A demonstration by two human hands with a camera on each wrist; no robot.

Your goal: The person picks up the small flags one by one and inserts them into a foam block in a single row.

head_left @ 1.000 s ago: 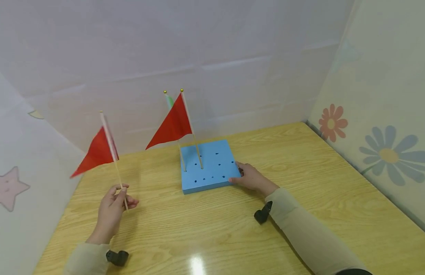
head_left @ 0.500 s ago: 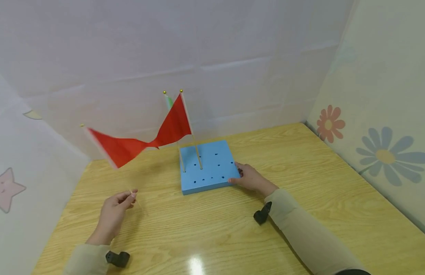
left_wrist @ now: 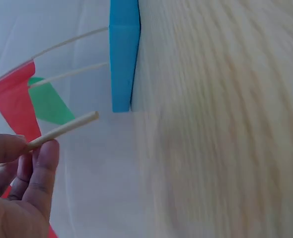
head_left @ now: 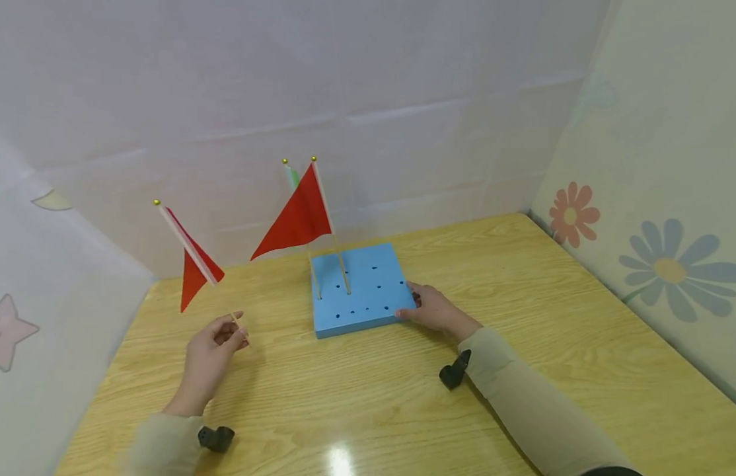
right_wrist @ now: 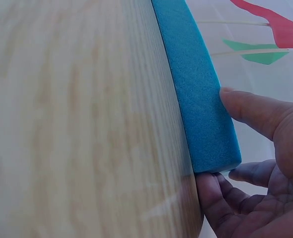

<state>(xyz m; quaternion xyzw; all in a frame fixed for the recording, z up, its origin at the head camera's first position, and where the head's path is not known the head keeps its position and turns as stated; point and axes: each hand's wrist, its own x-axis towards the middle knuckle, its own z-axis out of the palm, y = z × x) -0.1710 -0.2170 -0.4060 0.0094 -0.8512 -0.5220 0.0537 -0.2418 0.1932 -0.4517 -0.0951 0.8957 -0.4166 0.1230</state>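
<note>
My left hand (head_left: 210,350) pinches the thin wooden stick of a red triangular flag (head_left: 194,281) between thumb and fingers. The flag leans up and to the left, its cloth hanging folded beside the stick. In the left wrist view the stick's bare lower end (left_wrist: 87,118) juts past the fingertips, off the table. A blue foam board (head_left: 362,301) with several holes lies mid-table. Another red flag (head_left: 302,215) and a green flag (head_left: 293,177), mostly hidden behind it, stand in its holes. My right hand (head_left: 436,307) grips the board's right front corner, thumb (right_wrist: 241,101) at the top edge.
The wood-grain table (head_left: 380,396) meets a pale cloth wall (head_left: 433,152) just behind the board. A side wall with printed flowers (head_left: 671,268) stands at the right, another with a printed star (head_left: 11,330) at the left. Dark wrist cameras (head_left: 216,437) sit on both sleeves.
The held flag has tipped further left; its cloth swung out to the right, then dropped back. My left hand has shifted slightly right. The right hand and board have stayed put.
</note>
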